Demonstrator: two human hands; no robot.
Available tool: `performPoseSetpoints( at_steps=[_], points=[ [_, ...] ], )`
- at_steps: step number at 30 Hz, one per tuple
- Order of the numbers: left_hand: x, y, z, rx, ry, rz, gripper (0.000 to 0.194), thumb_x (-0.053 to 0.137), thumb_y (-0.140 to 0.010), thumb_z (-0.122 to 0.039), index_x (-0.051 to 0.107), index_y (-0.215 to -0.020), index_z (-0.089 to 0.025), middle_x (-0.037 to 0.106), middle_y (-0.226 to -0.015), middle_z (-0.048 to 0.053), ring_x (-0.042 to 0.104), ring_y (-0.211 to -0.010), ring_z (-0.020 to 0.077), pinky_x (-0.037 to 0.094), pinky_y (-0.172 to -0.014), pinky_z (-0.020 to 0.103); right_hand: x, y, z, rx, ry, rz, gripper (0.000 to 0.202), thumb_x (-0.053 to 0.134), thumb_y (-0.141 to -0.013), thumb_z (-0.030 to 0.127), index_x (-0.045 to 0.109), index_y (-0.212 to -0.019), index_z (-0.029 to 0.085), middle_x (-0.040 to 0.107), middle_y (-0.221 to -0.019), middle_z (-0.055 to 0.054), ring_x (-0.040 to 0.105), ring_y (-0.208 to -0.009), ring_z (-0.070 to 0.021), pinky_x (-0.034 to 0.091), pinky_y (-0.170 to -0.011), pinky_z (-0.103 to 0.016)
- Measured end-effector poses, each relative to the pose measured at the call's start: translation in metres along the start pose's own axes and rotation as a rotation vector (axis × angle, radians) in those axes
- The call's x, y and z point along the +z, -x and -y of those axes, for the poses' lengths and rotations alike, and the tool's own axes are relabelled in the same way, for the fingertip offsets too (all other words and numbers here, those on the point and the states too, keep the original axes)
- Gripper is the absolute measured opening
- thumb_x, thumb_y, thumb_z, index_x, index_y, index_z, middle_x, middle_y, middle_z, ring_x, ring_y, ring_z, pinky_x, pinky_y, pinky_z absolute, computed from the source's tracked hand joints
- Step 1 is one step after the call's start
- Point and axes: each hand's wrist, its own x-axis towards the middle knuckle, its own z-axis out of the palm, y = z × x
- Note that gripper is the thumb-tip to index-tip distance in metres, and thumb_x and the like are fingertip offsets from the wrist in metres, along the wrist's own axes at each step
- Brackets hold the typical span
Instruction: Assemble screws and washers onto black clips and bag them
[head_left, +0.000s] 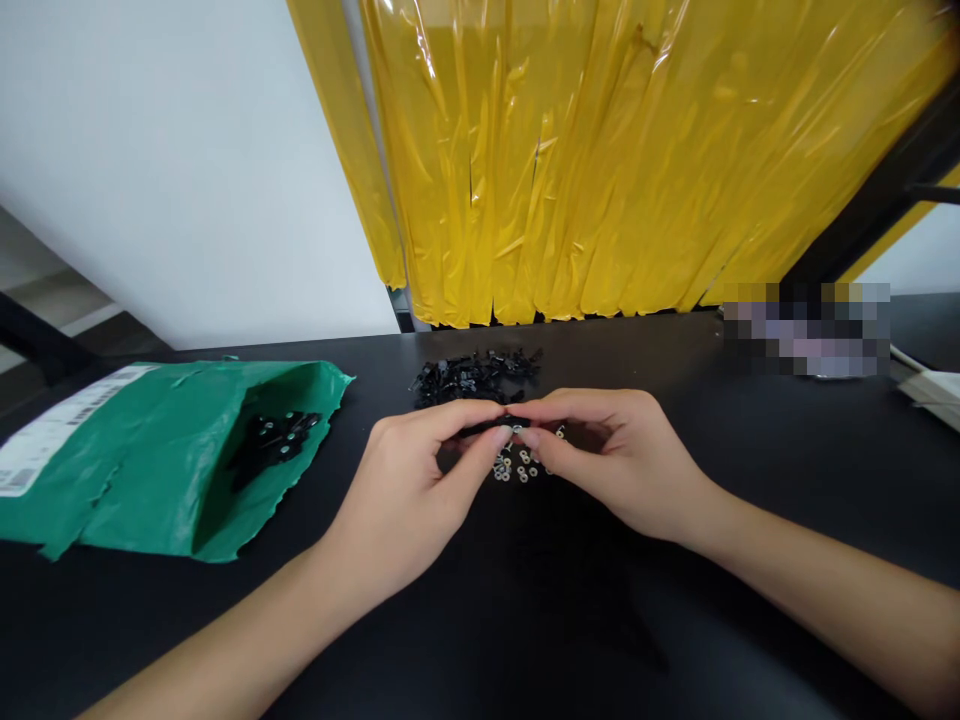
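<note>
My left hand (420, 480) is closed, thumb and fingers pinching a small black part (480, 427) near the middle of the view. From the other side my right hand (630, 460) pinches at the same part's right end, where a small ring seems to sit between the fingertips. The fingertips of both hands meet there and partly hide the part. Several small metal rings (523, 474) lie on the black table just below and behind the fingertips. Behind the hands is a pile of small black pieces (476, 376).
A green plastic bag (150, 450) lies open at the left, with black parts bearing metal rings (289, 437) inside. Yellow plastic strips (562, 170) hang behind the table (465, 640). A blurred-out item (817, 335) lies at the back right.
</note>
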Motion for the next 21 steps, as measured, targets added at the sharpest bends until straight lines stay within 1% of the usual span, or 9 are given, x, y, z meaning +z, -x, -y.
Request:
performPoseSetpoints(
  at_steps=[3, 7, 9, 12, 14, 17, 21],
  points=[
    [0.0021, 0.0006, -0.0006, -0.022, 0.06, -0.03, 0.017, 0.07, -0.096, -0.022, 0.079, -0.11, -0.027, 0.082, -0.094, -0.007, 0.075, -0.078, 0.0096, 0.058, -0.072, 0.018, 0.0009, 0.001, 0.0009, -0.044, 0.04, -0.022, 0.028, 0.075, -0.092, 0.018, 0.082, -0.116, 0.031, 0.081, -0.093, 0.002, 0.071, -0.078, -0.0113, 0.056, -0.069, -0.022],
    [0.0035, 0.0001, -0.0001, -0.062, 0.11, -0.045, 0.017, 0.073, -0.094, -0.024, 0.08, -0.109, -0.027, 0.083, -0.096, -0.007, 0.077, -0.078, 0.0098, 0.061, -0.074, 0.017, 0.0024, 0.0011, 0.0026, -0.069, 0.048, -0.038, 0.026, 0.074, -0.092, 0.018, 0.083, -0.115, 0.028, 0.082, -0.091, 0.0, 0.071, -0.077, -0.0117, 0.057, -0.068, -0.023],
    [0.0041, -0.0004, 0.0016, -0.094, 0.149, -0.058, 0.018, 0.075, -0.093, -0.026, 0.08, -0.111, -0.027, 0.083, -0.1, -0.005, 0.078, -0.081, 0.0112, 0.064, -0.078, 0.018, 0.003, 0.0004, 0.003, -0.084, 0.051, -0.043, 0.026, 0.074, -0.092, 0.018, 0.083, -0.114, 0.027, 0.082, -0.091, 0.0, 0.072, -0.077, -0.0119, 0.057, -0.069, -0.023],
    [0.0048, -0.0013, 0.0049, -0.152, 0.235, -0.083, 0.028, 0.079, -0.09, -0.028, 0.079, -0.118, -0.027, 0.083, -0.108, -0.003, 0.08, -0.093, 0.0154, 0.066, -0.085, 0.021, 0.0028, -0.0003, 0.0027, -0.114, 0.073, -0.039, 0.025, 0.074, -0.092, 0.017, 0.083, -0.114, 0.025, 0.082, -0.094, -0.002, 0.073, -0.079, -0.0128, 0.058, -0.07, -0.024],
    [0.0043, -0.0019, 0.0064, -0.154, 0.258, -0.062, 0.029, 0.08, -0.089, -0.028, 0.079, -0.117, -0.027, 0.083, -0.108, -0.002, 0.08, -0.095, 0.0175, 0.067, -0.086, 0.024, 0.0019, -0.0003, 0.0022, -0.159, 0.088, -0.019, 0.025, 0.073, -0.092, 0.015, 0.083, -0.114, 0.024, 0.082, -0.094, -0.002, 0.073, -0.079, -0.013, 0.058, -0.071, -0.024],
    [0.0016, -0.0027, 0.0067, -0.096, 0.25, 0.006, 0.022, 0.079, -0.09, -0.024, 0.082, -0.111, -0.026, 0.084, -0.099, -0.001, 0.08, -0.084, 0.0171, 0.068, -0.081, 0.026, 0.0006, -0.0001, 0.002, -0.217, 0.122, 0.02, 0.026, 0.072, -0.094, 0.015, 0.082, -0.115, 0.026, 0.081, -0.091, -0.002, 0.072, -0.076, -0.013, 0.058, -0.07, -0.026],
    [-0.0023, -0.0039, 0.0038, -0.056, 0.231, 0.042, 0.014, 0.074, -0.094, -0.023, 0.082, -0.105, -0.024, 0.083, -0.086, -0.002, 0.078, -0.074, 0.0136, 0.065, -0.07, 0.02, 0.0006, 0.0002, 0.0028, -0.216, 0.136, 0.03, 0.026, 0.07, -0.096, 0.017, 0.081, -0.117, 0.029, 0.081, -0.093, -0.001, 0.072, -0.078, -0.0143, 0.057, -0.071, -0.028]
  ],
)
